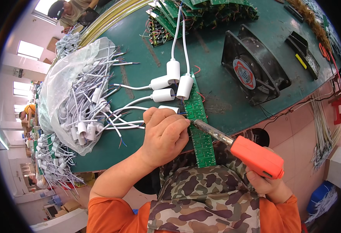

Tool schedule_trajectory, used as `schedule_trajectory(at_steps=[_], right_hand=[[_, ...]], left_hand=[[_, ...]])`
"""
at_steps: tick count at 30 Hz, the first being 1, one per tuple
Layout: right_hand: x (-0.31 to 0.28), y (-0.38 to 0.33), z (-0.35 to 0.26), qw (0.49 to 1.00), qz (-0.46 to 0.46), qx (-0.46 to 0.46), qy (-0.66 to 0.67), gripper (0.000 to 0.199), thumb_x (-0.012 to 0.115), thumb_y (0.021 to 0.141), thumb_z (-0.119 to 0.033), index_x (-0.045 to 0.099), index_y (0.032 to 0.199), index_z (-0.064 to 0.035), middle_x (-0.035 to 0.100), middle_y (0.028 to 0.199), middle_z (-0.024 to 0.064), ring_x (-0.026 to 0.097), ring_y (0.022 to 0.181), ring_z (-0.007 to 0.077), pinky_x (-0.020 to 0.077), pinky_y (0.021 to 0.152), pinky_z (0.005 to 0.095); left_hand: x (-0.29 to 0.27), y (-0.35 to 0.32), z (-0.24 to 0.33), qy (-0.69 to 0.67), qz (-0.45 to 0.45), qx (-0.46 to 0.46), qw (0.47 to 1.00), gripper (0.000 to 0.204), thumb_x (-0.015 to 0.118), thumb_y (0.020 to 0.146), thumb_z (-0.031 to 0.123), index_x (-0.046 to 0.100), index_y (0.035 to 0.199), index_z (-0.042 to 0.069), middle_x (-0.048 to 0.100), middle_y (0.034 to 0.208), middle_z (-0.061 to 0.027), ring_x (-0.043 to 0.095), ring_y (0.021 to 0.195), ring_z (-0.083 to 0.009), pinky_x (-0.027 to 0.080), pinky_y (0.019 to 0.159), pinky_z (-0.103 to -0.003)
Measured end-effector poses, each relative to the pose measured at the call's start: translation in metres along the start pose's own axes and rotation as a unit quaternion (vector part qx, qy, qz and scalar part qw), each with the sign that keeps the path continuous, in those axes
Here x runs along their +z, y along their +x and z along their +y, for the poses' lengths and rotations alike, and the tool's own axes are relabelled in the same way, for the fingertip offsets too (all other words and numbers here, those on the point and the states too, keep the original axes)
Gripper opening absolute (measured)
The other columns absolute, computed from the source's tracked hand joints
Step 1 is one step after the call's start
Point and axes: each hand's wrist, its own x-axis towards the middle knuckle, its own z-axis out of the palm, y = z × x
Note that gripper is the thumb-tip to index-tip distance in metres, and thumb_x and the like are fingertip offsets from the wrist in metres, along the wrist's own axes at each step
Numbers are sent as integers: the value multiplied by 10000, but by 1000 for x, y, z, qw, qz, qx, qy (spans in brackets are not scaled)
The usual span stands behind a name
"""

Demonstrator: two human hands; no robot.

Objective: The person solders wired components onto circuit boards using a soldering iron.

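My left hand (164, 132) is closed in a pinch at the left edge of a long green circuit board (203, 145); whatever sits between its fingertips is hidden. In my right hand (265, 182) is an orange soldering gun (257, 155), its metal barrel pointing up and left. The gun's tip meets the board's edge beside my left fingertips. White cylindrical lamp sockets (163, 95) with white cables lie along the board's upper left part, thin wires running from them to it. One more socket (169, 109) is partly covered by my left hand.
A clear plastic bag (54, 89) spills many white cabled sockets at left. Green circuit boards (201, 15) are piled at the back. A black fan (252, 68) stands right of the board, with a black tray (304, 54) beyond. Another person (75, 13) sits at the far left.
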Motion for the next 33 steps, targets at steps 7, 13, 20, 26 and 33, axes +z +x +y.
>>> schedule_trajectory(at_steps=[7,13,20,26,33], right_hand=[[-1,6,-5,1000,-9,-1,-2,558,793,813,-124,560,1273,87,715,1014,170,691,705,277,549,621,358],[-3,11,-10,998,-32,-14,-45,551,788,780,-74,587,1267,89,714,1063,160,680,700,285,540,606,356],[-7,2,-5,1000,-23,-7,-17,543,792,771,-78,600,1254,81,706,1132,174,698,780,306,560,678,381],[-9,2,-9,999,-2,12,-34,549,797,774,-93,600,1261,65,706,1185,179,736,901,328,586,770,391],[-12,0,-9,1000,-20,16,-15,583,804,771,-105,580,1276,80,706,1175,196,740,895,317,590,767,383]], left_hand=[[1,-1,-1,-2,-2,0,1000,527,764,678,-97,555,1115,110,685,940,-21,629,850,-253,400,788,-409],[2,-2,-2,8,-3,4,1000,517,764,676,-96,566,1109,107,688,943,-22,630,848,-251,405,783,-406],[6,-3,-3,3,2,-7,1000,471,742,647,-84,616,1061,103,687,935,-5,623,866,-233,402,810,-402],[1,-1,-2,6,-19,-3,1000,479,747,678,-102,580,1081,97,686,918,-33,625,833,-259,416,792,-410],[-1,1,0,-17,-31,11,999,439,747,693,-104,568,1049,81,695,941,-66,610,838,-286,429,788,-415]])
